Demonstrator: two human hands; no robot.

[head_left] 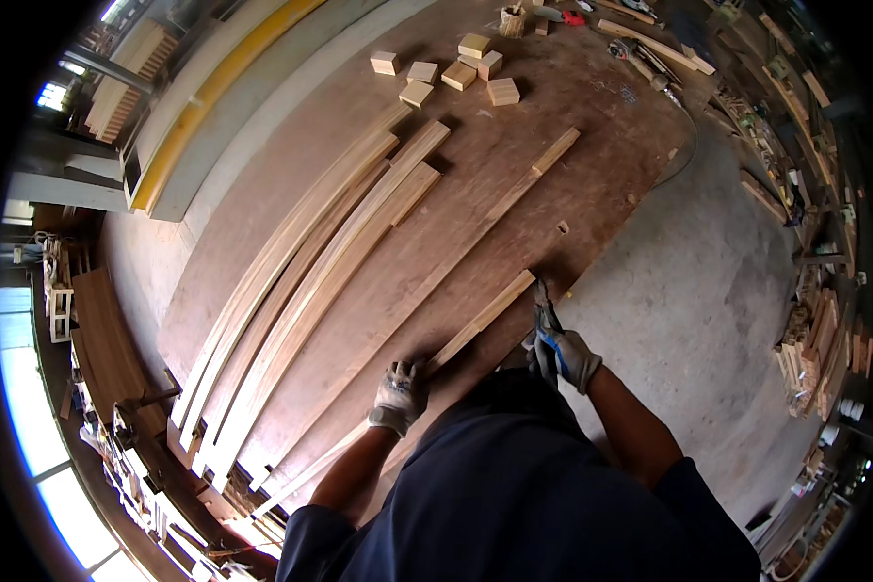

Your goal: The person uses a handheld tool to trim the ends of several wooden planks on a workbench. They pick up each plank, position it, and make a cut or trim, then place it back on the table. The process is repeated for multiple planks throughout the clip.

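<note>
My left hand (398,395), in a pale work glove with a dark fingertip area, has its fingers bent over a long narrow wooden strip (475,322) near the table's close edge. The strip runs from lower left to upper right, and a second thin piece seems to lie along its far end. My right hand (570,357), gloved too, grips a dark hand tool (543,308) with blue on its handle. The tool's tip is beside the strip's far end; its exact kind is hard to make out. Another single strip (466,233) lies a little farther off.
Several long wooden boards (310,262) lie side by side on the brown worktable (514,126). Small wood blocks (459,75) are scattered at the far side. A power tool (640,60) with a cord rests at far right. Concrete floor (689,291) and stacked timber (813,339) lie right.
</note>
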